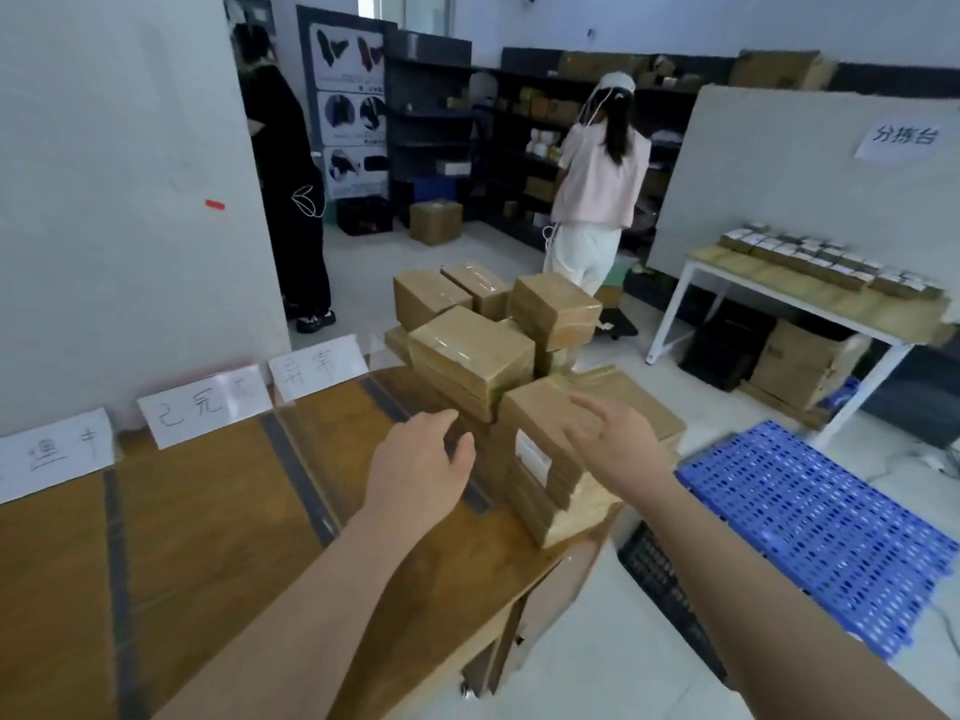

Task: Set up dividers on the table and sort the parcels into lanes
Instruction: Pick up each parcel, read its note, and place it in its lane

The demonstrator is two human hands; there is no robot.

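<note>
The left hand (421, 470) and right hand (615, 444) reach forward side by side. Both are wide, with fingers loosely spread, and hold nothing. Between them sits the nearest parcel (540, 415), a brown taped carton with a white label (532, 456) on its near side; the print is too blurred to read. The right hand's fingers lie over its top, but whether they touch it cannot be told. Just beyond both hands, more brown parcels (470, 350) are piled unevenly at the same end of the wooden counter (208, 537).

Left of the left hand, dark tape strips (296, 475) run across the counter and split it into lanes. At the far edge of the lanes stand three handwritten paper signs (202, 405). The middle one begins "已完" with its last character smeared, the right one seems to read "异常", and the left one is partly cut off.

Right of the right hand, a blue plastic pallet (810, 527) lies on the floor. Far beyond it, a grey board carries a notice (904, 137) reading "分拣台".
</note>
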